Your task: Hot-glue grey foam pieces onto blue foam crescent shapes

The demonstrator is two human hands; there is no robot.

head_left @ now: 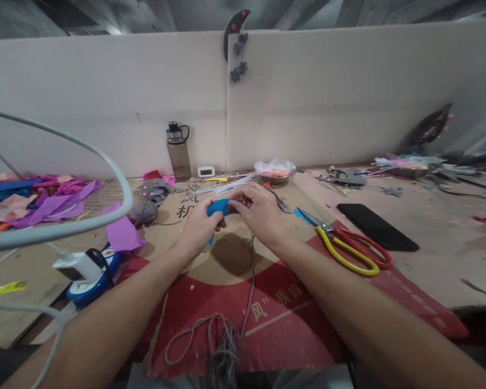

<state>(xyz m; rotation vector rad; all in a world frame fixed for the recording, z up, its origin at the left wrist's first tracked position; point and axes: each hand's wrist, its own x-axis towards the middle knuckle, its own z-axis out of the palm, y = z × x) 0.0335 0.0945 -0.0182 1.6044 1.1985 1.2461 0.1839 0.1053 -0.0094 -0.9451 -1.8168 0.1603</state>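
Both hands meet over the cardboard in the middle. My left hand [198, 224] is closed around a curved blue strip [217, 207] that looks like felt or cloth, with a small blue end dangling below the fingers. At the strip's right end, where a grey stretch shows, the fingers of my right hand [261, 210] are pinched together. Grey yarn [252, 286] drops from beneath that hand to a loose grey bundle [225, 346] at the front edge. The exact fingertip contact is partly hidden.
Scissors [344, 243] with red and yellow handles and a black phone [376, 227] lie at right. Coloured fabric scraps [36, 205], a yarn ball [144, 212] and a power strip [91, 281] are at left. A bottle [179, 154] stands behind; a pale cable [117, 178] arcs across.
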